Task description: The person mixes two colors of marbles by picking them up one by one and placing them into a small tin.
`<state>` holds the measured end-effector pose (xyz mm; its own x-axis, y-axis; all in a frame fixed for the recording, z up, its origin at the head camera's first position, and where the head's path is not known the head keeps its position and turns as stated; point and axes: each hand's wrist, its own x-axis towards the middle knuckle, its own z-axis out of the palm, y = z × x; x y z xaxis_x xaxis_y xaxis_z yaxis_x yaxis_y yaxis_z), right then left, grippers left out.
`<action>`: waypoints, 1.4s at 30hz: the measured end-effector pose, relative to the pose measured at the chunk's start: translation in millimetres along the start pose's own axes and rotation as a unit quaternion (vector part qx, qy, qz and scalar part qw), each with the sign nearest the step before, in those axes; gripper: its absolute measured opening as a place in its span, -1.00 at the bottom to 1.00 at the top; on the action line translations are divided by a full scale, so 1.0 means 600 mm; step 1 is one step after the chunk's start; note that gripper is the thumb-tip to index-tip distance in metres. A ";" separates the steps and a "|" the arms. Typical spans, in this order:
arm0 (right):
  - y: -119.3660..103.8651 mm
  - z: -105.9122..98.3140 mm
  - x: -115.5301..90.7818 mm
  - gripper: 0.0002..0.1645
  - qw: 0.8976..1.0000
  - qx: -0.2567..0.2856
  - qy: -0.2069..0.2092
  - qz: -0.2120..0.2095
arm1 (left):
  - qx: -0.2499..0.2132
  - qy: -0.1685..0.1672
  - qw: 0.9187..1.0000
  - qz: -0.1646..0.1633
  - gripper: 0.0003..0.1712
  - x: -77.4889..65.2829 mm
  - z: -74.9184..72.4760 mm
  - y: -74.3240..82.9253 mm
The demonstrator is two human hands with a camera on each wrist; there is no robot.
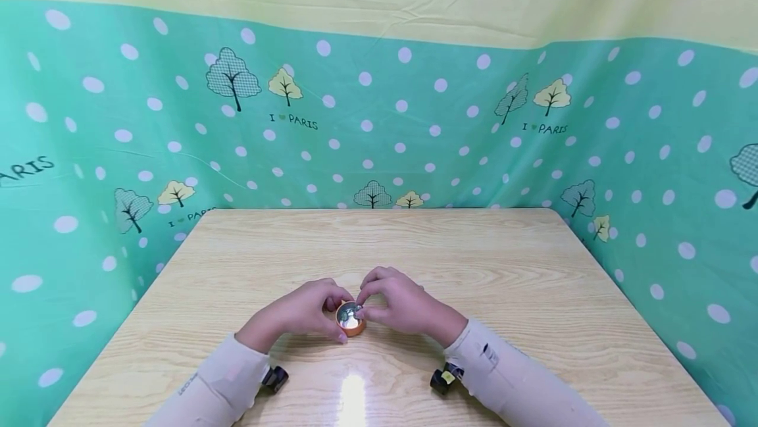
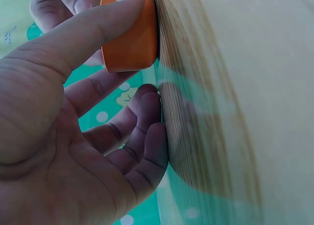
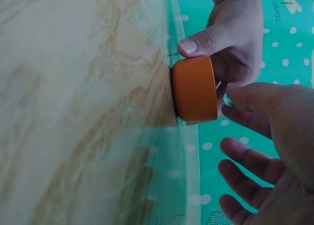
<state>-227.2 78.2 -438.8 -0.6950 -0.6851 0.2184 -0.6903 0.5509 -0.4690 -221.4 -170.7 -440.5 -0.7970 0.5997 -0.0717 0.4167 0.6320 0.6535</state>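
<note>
A small round orange cup (image 1: pixel 352 331) with a shiny, mirror-like inside stands on the table. My left hand (image 1: pixel 309 310) grips it from the left side, thumb on the near wall and index finger round the far side. In the left wrist view the other fingers of that hand curl loosely beside the orange cup (image 2: pixel 131 41), low by the tabletop. From the right, my right hand (image 1: pixel 398 302) reaches over the rim. Its thumb and index finger pinch a small clear, glassy marble (image 3: pixel 228 99) just above the opening of the orange cup (image 3: pixel 195 89).
The pale wood-grain table (image 1: pixel 379 236) reflects a bright light near its front. Behind and on both sides hangs a green dotted cloth (image 1: pixel 367 98) with printed trees. Black wrist cameras (image 1: pixel 275 379) are strapped by the light sleeves (image 1: pixel 219 381).
</note>
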 end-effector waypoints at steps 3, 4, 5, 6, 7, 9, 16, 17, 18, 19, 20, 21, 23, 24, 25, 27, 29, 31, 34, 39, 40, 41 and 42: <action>-0.001 0.000 0.001 -0.88 1.000 -0.002 -0.001 -0.002 | -0.003 -0.002 1.000 0.002 -0.42 0.000 0.000 0.000; -0.001 0.000 0.001 -0.88 1.000 -0.003 -0.002 -0.003 | -0.003 -0.003 1.000 0.002 -0.41 0.000 0.000 0.000; -0.001 0.000 0.001 -0.88 1.000 -0.003 -0.002 -0.003 | -0.001 -0.003 1.000 0.003 -0.41 0.000 0.000 0.000; -0.002 -0.001 0.001 -0.87 1.000 -0.003 -0.002 -0.003 | 0.001 -0.003 1.000 0.003 -0.41 0.001 0.000 0.000; -0.002 -0.001 0.001 -0.87 1.000 -0.003 -0.003 -0.003 | 0.001 -0.002 1.000 0.004 -0.41 0.001 0.000 0.000; -0.003 -0.001 0.001 -0.86 1.000 -0.002 -0.004 -0.002 | 0.003 -0.002 1.000 0.005 -0.40 0.001 -0.001 0.000; -0.001 0.002 0.001 -0.88 1.000 -0.004 -0.006 -0.003 | 0.004 -0.003 1.000 0.000 -0.40 0.001 -0.001 -0.003; -0.001 0.003 0.002 -0.88 1.000 -0.004 -0.006 -0.002 | 0.003 -0.003 1.000 0.000 -0.40 0.001 -0.001 -0.004; -0.001 0.003 0.002 -0.89 1.000 -0.005 -0.006 -0.002 | 0.004 -0.002 1.000 0.000 -0.40 0.001 0.000 -0.004; 0.000 0.003 0.002 -0.89 1.000 -0.005 -0.006 -0.003 | 0.004 -0.002 1.000 -0.001 -0.40 0.001 0.000 -0.005; 0.000 0.003 0.002 -0.90 1.000 -0.007 -0.006 -0.003 | 0.005 -0.002 1.000 -0.002 -0.41 0.001 0.000 -0.005; 0.000 0.003 0.002 -0.90 1.000 -0.007 -0.006 -0.003 | 0.005 -0.002 1.000 -0.003 -0.41 0.001 0.000 -0.005; 0.000 0.001 0.002 -0.90 1.000 -0.008 -0.005 -0.003 | 0.002 -0.003 1.000 -0.005 -0.41 0.001 0.000 -0.006; 0.000 -0.001 0.001 -0.90 1.000 -0.007 -0.003 -0.003 | 0.001 -0.003 1.000 -0.006 -0.41 0.001 0.000 -0.005; 0.000 -0.003 0.001 -0.89 1.000 -0.007 -0.002 -0.001 | 0.000 -0.004 1.000 -0.008 -0.41 0.002 0.000 -0.005; -0.001 -0.009 0.000 -0.90 1.000 -0.003 0.001 0.005 | -0.001 -0.006 1.000 -0.008 -0.41 0.002 0.000 -0.004; -0.001 -0.016 0.000 -0.90 1.000 0.003 0.003 0.012 | 0.000 -0.006 1.000 -0.009 -0.40 0.002 -0.001 -0.002; 0.000 -0.023 0.000 -0.90 1.000 0.010 0.005 0.018 | 0.001 -0.005 1.000 -0.010 -0.40 0.002 -0.001 -0.001; 0.002 -0.035 -0.001 -0.88 0.999 0.019 0.012 0.027 | 0.006 -0.004 1.000 -0.011 -0.41 0.002 -0.002 0.001; 0.010 -0.051 -0.003 -0.83 0.999 0.027 0.023 0.037 | 0.012 -0.003 1.000 -0.011 -0.42 0.002 -0.001 0.000; 0.011 -0.054 -0.003 -0.83 0.999 0.028 0.024 0.039 | 0.013 -0.003 1.000 -0.011 -0.42 0.002 -0.001 0.000; 0.012 -0.058 -0.003 -0.82 0.998 0.028 0.024 0.042 | 0.012 -0.002 1.000 -0.010 -0.42 0.002 -0.001 0.000; 0.014 -0.060 -0.004 -0.83 0.998 0.028 0.025 0.044 | 0.012 -0.002 1.000 -0.011 -0.42 0.002 -0.001 0.000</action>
<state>-238.5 101.5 -412.2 -0.7625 -0.6098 0.2160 -0.6150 0.5797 -0.5344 -222.8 -170.4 -440.3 -0.8038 0.5881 -0.0891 0.4096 0.6559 0.6341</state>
